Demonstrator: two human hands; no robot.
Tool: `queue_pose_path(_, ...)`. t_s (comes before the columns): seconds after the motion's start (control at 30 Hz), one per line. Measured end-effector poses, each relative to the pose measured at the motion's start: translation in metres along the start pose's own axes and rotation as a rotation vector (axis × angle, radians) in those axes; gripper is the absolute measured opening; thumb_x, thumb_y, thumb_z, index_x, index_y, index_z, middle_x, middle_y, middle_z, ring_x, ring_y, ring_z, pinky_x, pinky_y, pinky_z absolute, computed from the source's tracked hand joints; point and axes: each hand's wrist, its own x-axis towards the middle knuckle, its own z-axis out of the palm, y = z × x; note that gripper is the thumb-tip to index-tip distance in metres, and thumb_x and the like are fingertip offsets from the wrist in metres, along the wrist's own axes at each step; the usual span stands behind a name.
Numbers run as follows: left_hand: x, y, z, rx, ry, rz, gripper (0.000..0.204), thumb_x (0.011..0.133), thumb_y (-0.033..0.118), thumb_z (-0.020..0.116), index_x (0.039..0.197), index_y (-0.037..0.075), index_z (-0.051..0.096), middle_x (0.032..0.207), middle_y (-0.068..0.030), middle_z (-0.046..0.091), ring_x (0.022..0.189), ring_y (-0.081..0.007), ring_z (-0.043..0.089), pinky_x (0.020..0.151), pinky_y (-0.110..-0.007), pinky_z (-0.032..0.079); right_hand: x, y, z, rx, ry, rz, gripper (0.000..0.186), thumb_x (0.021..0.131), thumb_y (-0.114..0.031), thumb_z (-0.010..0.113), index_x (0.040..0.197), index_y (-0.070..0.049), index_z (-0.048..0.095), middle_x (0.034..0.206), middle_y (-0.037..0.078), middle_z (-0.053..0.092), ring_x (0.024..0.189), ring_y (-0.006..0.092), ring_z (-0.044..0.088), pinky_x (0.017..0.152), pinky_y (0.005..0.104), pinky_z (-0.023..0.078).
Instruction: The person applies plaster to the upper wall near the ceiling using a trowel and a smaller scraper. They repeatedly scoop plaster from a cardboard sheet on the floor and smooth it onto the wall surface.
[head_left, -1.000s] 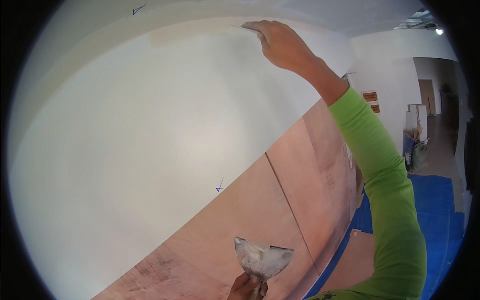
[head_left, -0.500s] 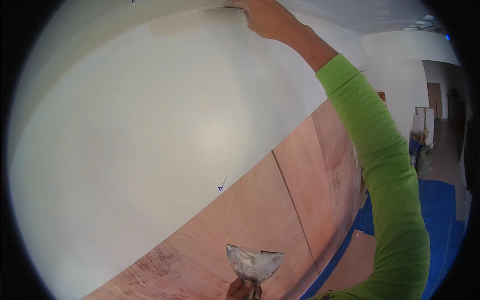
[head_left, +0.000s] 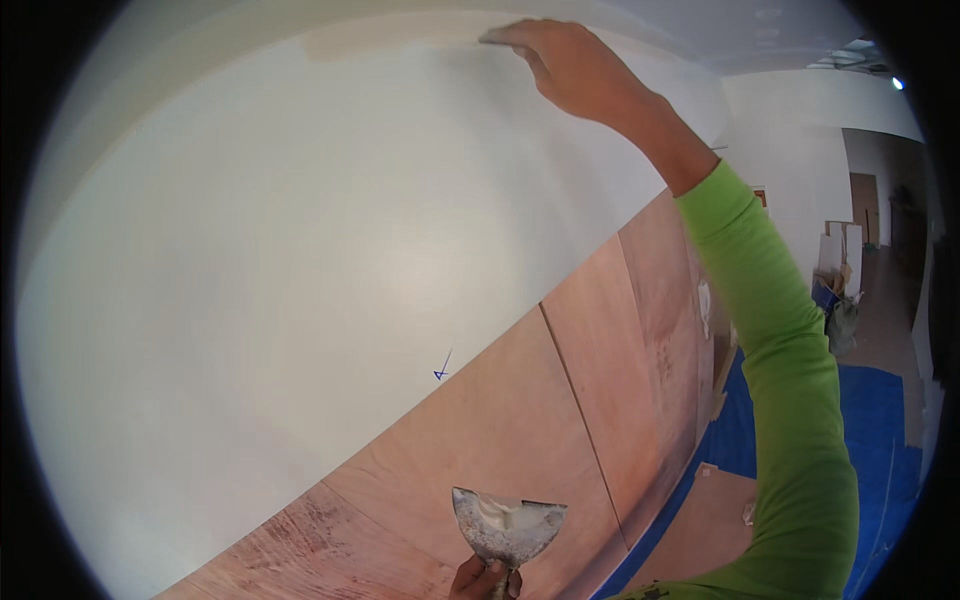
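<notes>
My left hand point(head_left: 482, 578), at the lower edge, is closed round the handle of a putty knife point(head_left: 505, 545). Its broad, rounded blade points up, stained grey, with a lump of white filler point(head_left: 500, 512) on it. High on the white wall point(head_left: 300, 250), my right hand point(head_left: 570, 65) is stretched out with its fingers pinched together. They grip a thin flat scraper point(head_left: 490, 39), seen almost edge-on and mostly hidden by the fingers. It is at the wall's top, beside a beige smoothed patch point(head_left: 370, 38).
Reddish plywood panels point(head_left: 470, 420) cover the lower wall, below a slanting edge. A small blue pen mark point(head_left: 441, 370) sits just above that edge. Blue sheeting point(head_left: 880, 420) lies on the floor at right. Boards and bags point(head_left: 840, 290) stand farther back near a doorway.
My right hand has come down and to the right along the top of the wall, the forearm following. My left hand and the putty knife have hardly moved.
</notes>
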Motion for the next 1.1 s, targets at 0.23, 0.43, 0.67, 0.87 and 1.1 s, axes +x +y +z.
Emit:
queue_pose_path(0.23, -0.005, 0.003, 0.008, -0.122, 0.051, 0.006, 0.019, 0.102, 0.025, 0.058, 0.103, 0.007, 0.062, 0.07, -0.0062, 0.063, 0.048, -0.0149, 0.054, 0.043, -0.025, 0.041, 0.069, -0.039, -0.02, 0.049, -0.019, 0.011, 0.046, 0.094, 0.008, 0.044, 0.136, 0.004, 0.062, 0.138, 0.024, 0.062, 0.13, 0.0393, 0.057, 0.115, 0.0442, 0.043)
queue_pose_path(0.43, -0.023, 0.02, 0.011, 0.018, -0.007, 0.003, 0.02, 0.102, 0.025, 0.058, 0.096, 0.007, 0.063, 0.068, -0.006, 0.062, 0.047, -0.0143, 0.054, 0.043, -0.025, 0.039, 0.097, -0.052, -0.023, 0.044, 0.002, -0.02, 0.043, 0.095, 0.008, 0.044, 0.133, 0.005, 0.064, 0.135, 0.026, 0.064, 0.126, 0.0403, 0.06, 0.112, 0.0453, 0.046)
queue_pose_path(0.67, -0.032, 0.029, 0.019, -0.04, 0.037, 0.05, 0.022, 0.103, 0.026, 0.057, 0.092, 0.008, 0.063, 0.068, -0.0042, 0.063, 0.046, -0.0121, 0.052, 0.042, -0.023, 0.037, 0.112, -0.066, -0.023, 0.013, -0.026, -0.019, 0.042, 0.095, 0.008, 0.045, 0.133, 0.005, 0.063, 0.133, 0.026, 0.065, 0.124, 0.0405, 0.061, 0.111, 0.0456, 0.047)
queue_pose_path(0.87, -0.044, 0.041, 0.021, 0.022, -0.001, 0.05, 0.022, 0.103, 0.027, 0.057, 0.093, 0.008, 0.063, 0.069, -0.0036, 0.063, 0.046, -0.0112, 0.053, 0.041, -0.023, 0.037, 0.098, -0.078, -0.026, 0.05, -0.12, 0.05, 0.04, 0.099, 0.004, 0.043, 0.134, 0.005, 0.062, 0.137, 0.024, 0.063, 0.129, 0.0379, 0.058, 0.113, 0.0438, 0.045)
queue_pose_path(1.1, -0.024, 0.019, 0.002, -0.113, -0.096, 0.06, 0.022, 0.101, 0.027, 0.059, 0.106, 0.006, 0.061, 0.072, -0.0073, 0.064, 0.047, -0.0145, 0.056, 0.039, -0.024, 0.04, 0.016, -0.085, -0.041, 0.016, -0.14, -0.049, 0.049, 0.091, 0.006, 0.049, 0.136, -0.004, 0.063, 0.131, 0.017, 0.067, 0.121, 0.0372, 0.06, 0.106, 0.0455, 0.047)
